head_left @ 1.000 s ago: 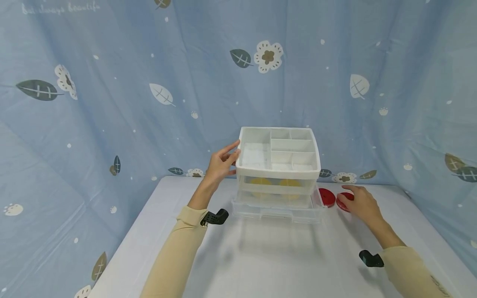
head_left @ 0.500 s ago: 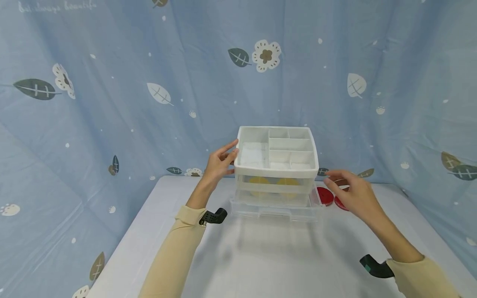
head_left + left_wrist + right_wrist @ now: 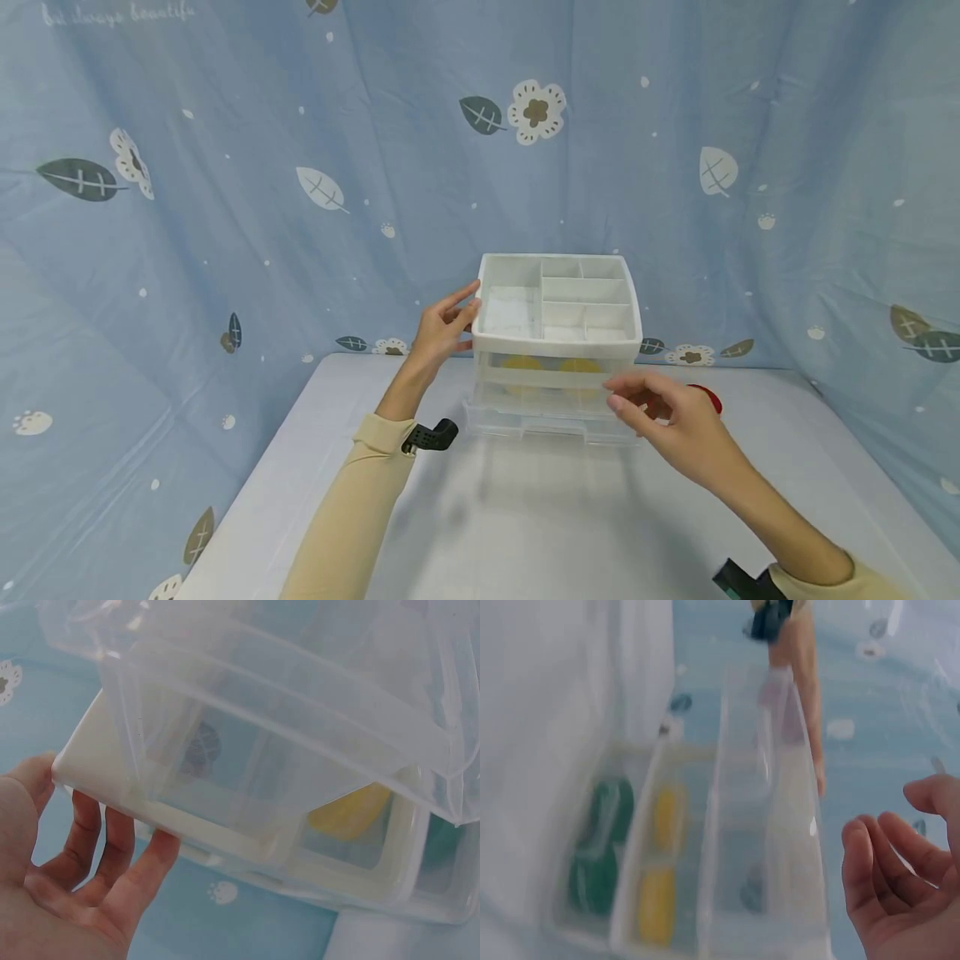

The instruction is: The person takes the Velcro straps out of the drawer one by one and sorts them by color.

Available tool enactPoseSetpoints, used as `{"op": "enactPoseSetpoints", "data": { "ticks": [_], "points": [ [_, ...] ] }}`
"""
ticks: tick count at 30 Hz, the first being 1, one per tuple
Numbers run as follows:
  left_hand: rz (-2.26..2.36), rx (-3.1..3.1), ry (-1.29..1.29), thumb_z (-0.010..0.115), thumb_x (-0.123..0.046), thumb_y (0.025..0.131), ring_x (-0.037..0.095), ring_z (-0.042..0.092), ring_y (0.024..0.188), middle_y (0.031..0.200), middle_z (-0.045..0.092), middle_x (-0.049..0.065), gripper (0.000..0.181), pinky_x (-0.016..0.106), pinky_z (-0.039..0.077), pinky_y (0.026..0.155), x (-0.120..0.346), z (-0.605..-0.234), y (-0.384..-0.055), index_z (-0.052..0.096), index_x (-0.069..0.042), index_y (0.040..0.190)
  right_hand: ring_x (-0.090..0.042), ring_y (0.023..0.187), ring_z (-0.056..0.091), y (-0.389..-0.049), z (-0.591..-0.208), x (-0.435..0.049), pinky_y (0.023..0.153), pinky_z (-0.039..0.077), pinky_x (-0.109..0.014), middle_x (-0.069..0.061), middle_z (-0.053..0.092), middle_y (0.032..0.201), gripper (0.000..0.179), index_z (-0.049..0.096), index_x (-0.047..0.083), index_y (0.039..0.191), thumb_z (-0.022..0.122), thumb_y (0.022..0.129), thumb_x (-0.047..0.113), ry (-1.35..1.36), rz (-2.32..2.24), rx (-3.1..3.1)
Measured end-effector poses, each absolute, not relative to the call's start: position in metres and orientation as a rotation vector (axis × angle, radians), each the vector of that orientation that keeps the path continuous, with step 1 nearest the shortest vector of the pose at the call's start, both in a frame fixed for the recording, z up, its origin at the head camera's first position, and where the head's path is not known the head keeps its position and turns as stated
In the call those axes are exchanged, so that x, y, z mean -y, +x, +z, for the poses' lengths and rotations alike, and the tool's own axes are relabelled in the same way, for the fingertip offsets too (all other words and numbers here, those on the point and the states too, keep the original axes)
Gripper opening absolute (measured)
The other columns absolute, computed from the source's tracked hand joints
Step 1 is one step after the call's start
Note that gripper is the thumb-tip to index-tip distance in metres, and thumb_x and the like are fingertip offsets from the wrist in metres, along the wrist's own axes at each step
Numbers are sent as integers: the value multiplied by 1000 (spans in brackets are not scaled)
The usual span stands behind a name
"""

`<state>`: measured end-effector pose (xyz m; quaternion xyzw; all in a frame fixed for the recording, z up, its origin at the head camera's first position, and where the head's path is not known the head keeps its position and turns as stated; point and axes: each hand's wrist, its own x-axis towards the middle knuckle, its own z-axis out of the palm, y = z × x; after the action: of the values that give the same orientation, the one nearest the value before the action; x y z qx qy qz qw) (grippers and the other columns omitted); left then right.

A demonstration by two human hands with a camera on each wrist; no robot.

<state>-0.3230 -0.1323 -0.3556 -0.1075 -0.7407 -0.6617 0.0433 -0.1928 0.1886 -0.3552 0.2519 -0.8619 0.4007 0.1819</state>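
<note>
A white and clear plastic drawer organizer [image 3: 557, 345] stands in the middle of the table in the head view, its bottom clear drawer [image 3: 502, 421] pulled out toward the front. My left hand [image 3: 441, 332] rests its fingertips against the organizer's left side. Yellow round pieces [image 3: 351, 813] show through the drawer front above the pulled-out one. Green pieces [image 3: 604, 821] lie behind the clear plastic in the right wrist view. My right hand [image 3: 678, 429], fingers loosely bent and holding nothing, is near the organizer's right front corner.
Part of a red disc [image 3: 708, 398] shows behind the right hand on the white tabletop [image 3: 555, 525]. A divided tray [image 3: 512, 312] forms the organizer's top. Blue patterned cloth [image 3: 405, 133] hangs behind and at both sides.
From beside the red discs, my right hand has come left to the organizer's right front and now hides most of the discs. My left hand and the drawer have stayed put.
</note>
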Motion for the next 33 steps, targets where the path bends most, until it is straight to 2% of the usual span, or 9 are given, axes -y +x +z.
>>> {"op": "enactPoseSetpoints", "data": {
  "ticks": [5, 12, 16, 21, 27, 33],
  "points": [
    [-2025, 2263, -327, 60, -39, 97, 15, 65, 86, 108, 62, 16, 41, 42, 61, 84, 132, -356, -323, 55, -42, 138, -10, 73, 68, -182, -366, -174, 63, 59, -27, 3, 72, 96, 20, 69, 18, 113, 68, 94, 22, 787, 1487, 2538],
    [-2025, 2260, -332, 60, -40, 97, 15, 65, 87, 109, 62, 16, 41, 42, 61, 83, 131, -357, -324, 54, -42, 138, -17, 92, 72, -173, -393, -149, 73, 62, -36, -9, 73, 108, 26, 67, 5, 118, 60, 99, 22, 852, 1993, 2603],
    [-2021, 2265, -343, 60, -41, 97, 16, 66, 86, 107, 62, 15, 42, 42, 61, 83, 131, -358, -325, 53, -42, 139, -20, 103, 70, -172, -408, -138, 83, 61, -33, -10, 70, 118, 35, 64, 4, 124, 60, 99, 28, 609, 2262, 2597],
    [-2036, 2265, -336, 60, -40, 97, 16, 66, 87, 108, 62, 14, 41, 42, 61, 84, 132, -358, -324, 54, -43, 138, -23, 114, 66, -173, -418, -130, 94, 57, -30, -10, 67, 126, 51, 53, -3, 136, 59, 99, 33, 274, 2622, 2385],
    [-2033, 2277, -327, 60, -41, 97, 17, 66, 89, 111, 63, 12, 41, 41, 60, 86, 132, -358, -324, 53, -46, 137, -19, 114, 67, -170, -427, -120, 98, 54, -30, -9, 69, 124, 62, 41, -9, 142, 61, 98, 30, 36, 2889, 2043],
    [-2031, 2272, -327, 60, -41, 97, 17, 67, 89, 109, 63, 11, 40, 42, 60, 85, 132, -358, -324, 54, -45, 137, -22, 117, 66, -169, -427, -112, 99, 53, -31, -11, 68, 125, 61, 41, -6, 143, 61, 98, 32, -79, 2951, 1842]
  ]
}}
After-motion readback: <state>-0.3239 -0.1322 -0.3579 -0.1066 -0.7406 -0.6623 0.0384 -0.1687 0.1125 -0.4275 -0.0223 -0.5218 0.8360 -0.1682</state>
